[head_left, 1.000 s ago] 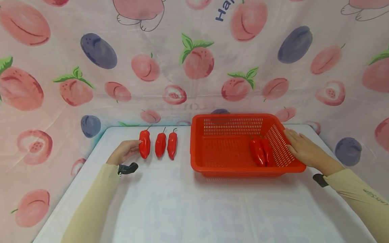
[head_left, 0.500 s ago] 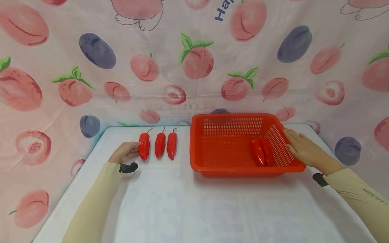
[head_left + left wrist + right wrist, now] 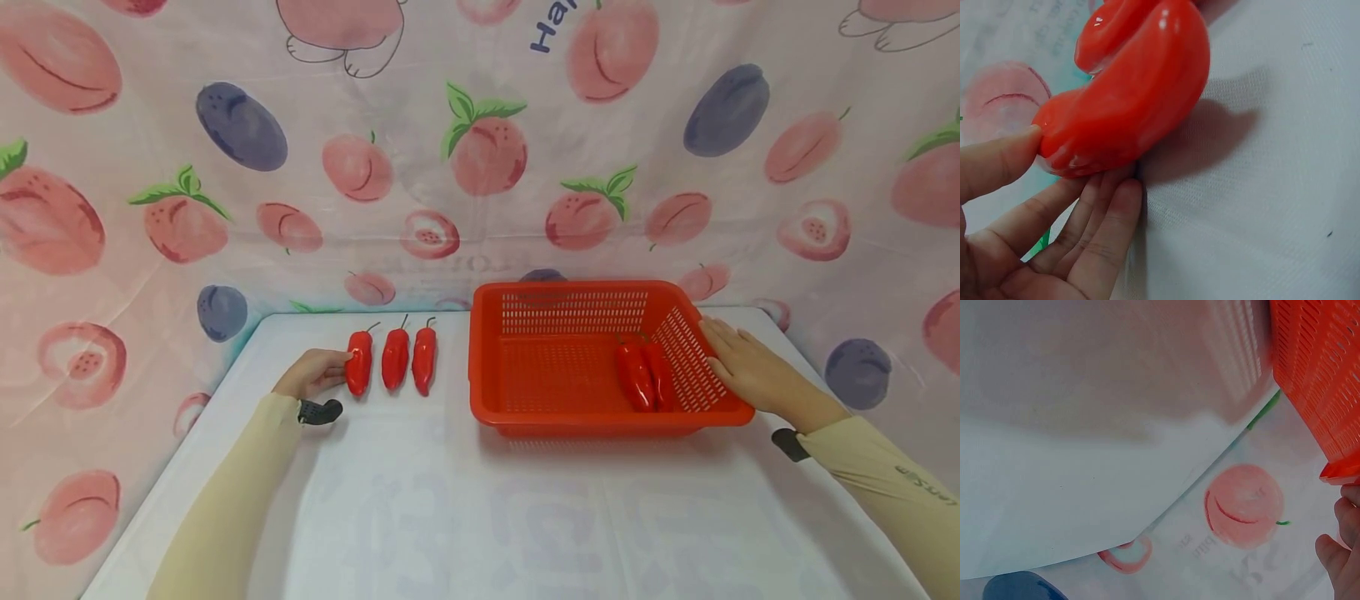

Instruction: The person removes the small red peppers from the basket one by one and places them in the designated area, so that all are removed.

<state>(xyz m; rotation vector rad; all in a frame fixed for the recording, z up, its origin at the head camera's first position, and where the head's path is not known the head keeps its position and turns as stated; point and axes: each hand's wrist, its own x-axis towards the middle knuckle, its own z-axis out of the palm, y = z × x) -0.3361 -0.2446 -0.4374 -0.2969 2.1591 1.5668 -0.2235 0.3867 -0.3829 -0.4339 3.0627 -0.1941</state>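
My left hand (image 3: pixel 311 372) pinches a glossy red chili pepper (image 3: pixel 359 363) between thumb and fingers, at the left end of a short row. In the left wrist view the thumb presses one side of the pepper (image 3: pixel 1129 100) and the fingertips lie under the other; whether it touches the table I cannot tell. Just right of it lie a second red pepper (image 3: pixel 395 358) and a third pepper (image 3: pixel 423 360), stems pointing away. My right hand (image 3: pixel 753 364) rests with straight fingers on the right rim of a red plastic basket (image 3: pixel 588 421).
Two red peppers (image 3: pixel 636 375) lie side by side in the right part of the basket. The white table (image 3: pixel 420 500) extends in front of the basket. Behind it hangs a fruit-print cloth (image 3: pixel 480 225).
The pinched pepper has come slightly toward me, its stem tip now lower and level with the others. My left hand has shifted a little with it. The right hand and basket stay still.
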